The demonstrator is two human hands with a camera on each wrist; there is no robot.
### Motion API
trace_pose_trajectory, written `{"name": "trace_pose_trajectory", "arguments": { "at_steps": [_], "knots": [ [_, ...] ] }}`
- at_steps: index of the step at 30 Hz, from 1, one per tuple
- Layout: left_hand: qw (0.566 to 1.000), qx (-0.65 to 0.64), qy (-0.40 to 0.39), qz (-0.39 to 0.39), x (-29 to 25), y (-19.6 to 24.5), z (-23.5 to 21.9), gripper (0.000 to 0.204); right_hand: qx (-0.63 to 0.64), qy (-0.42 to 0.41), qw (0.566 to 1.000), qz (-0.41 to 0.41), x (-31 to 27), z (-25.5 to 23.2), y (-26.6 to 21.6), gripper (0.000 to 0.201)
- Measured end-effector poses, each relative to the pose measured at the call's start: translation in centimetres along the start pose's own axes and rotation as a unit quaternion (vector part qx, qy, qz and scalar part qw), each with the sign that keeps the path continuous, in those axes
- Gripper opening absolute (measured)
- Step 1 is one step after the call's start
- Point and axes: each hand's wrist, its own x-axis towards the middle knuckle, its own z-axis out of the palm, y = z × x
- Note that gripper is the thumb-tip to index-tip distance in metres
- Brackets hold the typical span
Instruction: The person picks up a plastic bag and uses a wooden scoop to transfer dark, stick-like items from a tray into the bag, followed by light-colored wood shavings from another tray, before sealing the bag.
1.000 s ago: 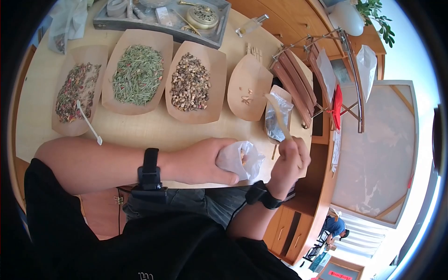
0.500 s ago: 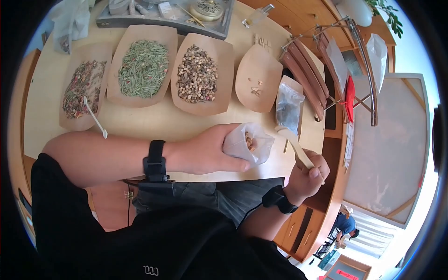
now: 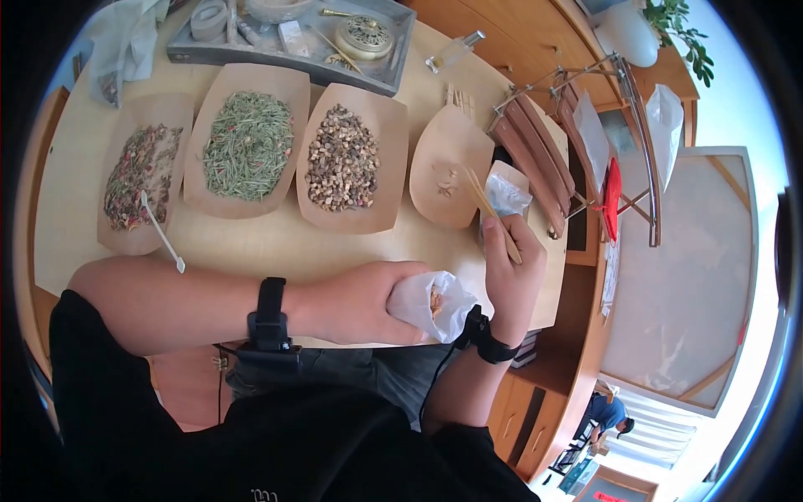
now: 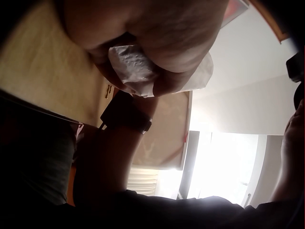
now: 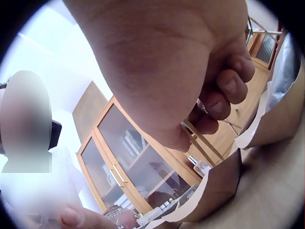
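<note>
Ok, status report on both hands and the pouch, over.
Left hand grips white pouch, mouth open. Right hand holds wooden scoop above foil bag. Nothing between.

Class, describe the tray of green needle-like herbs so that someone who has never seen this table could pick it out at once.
Start at the round wooden table, where brown paper trays lie in a row below a grey tray. The herb tray is second from the left, between a tray of reddish petals and one of brown chunks. It alone holds green, needle-like leaves.

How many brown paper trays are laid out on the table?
5: dried-petal tray far left, green-herb tray, brown-chunk tray, nearly empty tray, and a small tray under a plastic bag, partly hidden by the right hand.
</note>
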Motion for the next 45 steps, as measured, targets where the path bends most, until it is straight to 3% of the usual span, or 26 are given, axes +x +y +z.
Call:
{"name": "trace_pose_trajectory", "arguments": {
  "at_steps": [22,29,31,34,35,36,38,39,42,43,45],
  "knots": [
    [1.0,0.013,-0.004,0.003,0.1,-0.3,0.0,0.056,-0.005,-0.03,0.999,-0.042,0.1,-0.1,1.3,0.023],
    [1.0,0.017,0.002,0.007,0.0,-0.5,0.0,0.056,0.125,0.036,0.992,0.004,-0.6,-0.4,2.7,0.019],
    [1.0,0.012,0.003,0.003,0.2,-0.7,0.0,0.057,0.211,0.104,0.972,0.028,-1.2,-1.1,2.7,0.019],
    [0.998,-0.022,0.04,0.039,0.3,-1.5,0.2,0.057,0.557,0.067,0.828,-0.025,-2.6,-3.1,3.7,0.029],
    [0.998,-0.025,0.044,0.034,0.3,-1.4,0.2,0.057,0.556,0.15,0.817,0.004,-3.6,-2.8,2.4,0.038],
    [0.998,-0.027,0.047,0.029,0.3,-1.4,0.2,0.057,0.555,0.15,0.818,0.005,-4.1,-3.3,3.0,0.038],
    [0.998,-0.036,0.046,0.029,0.4,-1.6,0.3,0.056,0.548,0.028,0.831,-0.091,-4.5,-4.1,3.5,0.048],
    [0.998,-0.043,0.046,0.029,0.4,-1.6,0.3,0.055,0.488,0.009,0.866,-0.108,-4.8,-4.3,3.7,0.049],
    [0.998,-0.04,0.044,0.029,0.5,-1.7,0.3,0.053,0.414,-0.065,0.897,-0.142,-5.0,-4.5,2.5,0.053],
    [0.998,-0.039,0.044,0.029,0.4,-1.5,0.2,0.053,0.414,-0.065,0.897,-0.142,-4.9,-4.3,2.7,0.053],
    [0.998,-0.044,0.041,0.028,0.3,-1.2,0.2,0.052,0.434,0.022,0.891,-0.133,-4.6,-4.0,3.2,0.051]
  ]
}}
